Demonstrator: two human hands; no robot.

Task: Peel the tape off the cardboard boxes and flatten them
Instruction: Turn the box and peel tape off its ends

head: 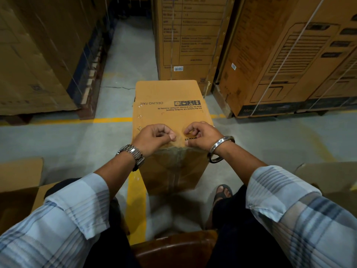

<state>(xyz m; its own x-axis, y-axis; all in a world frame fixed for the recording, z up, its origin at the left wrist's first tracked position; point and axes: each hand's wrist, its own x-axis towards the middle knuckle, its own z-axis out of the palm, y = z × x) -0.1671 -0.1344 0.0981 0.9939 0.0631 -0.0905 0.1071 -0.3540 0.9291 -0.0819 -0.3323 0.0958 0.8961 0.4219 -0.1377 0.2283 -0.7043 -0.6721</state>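
A brown cardboard box (168,113) printed "CEILING FAN" lies on the floor in front of me, its far flap open. Clear tape (178,151) runs over its near top edge and down the near end face. My left hand (154,137) sits on the top of the box near that edge, fingers curled, fingertips pinching at the tape. My right hand (202,135) is beside it, fingers curled too, thumb and fingertips picking at the tape at the same edge. The two hands are a few centimetres apart.
Tall stacks of large cartons (289,55) stand on pallets to the left, ahead and right, with a narrow aisle (131,55) between them. Loose cardboard (19,180) lies at my left and right. A yellow floor line (108,119) crosses under the box. I sit on a brown stool (173,250).
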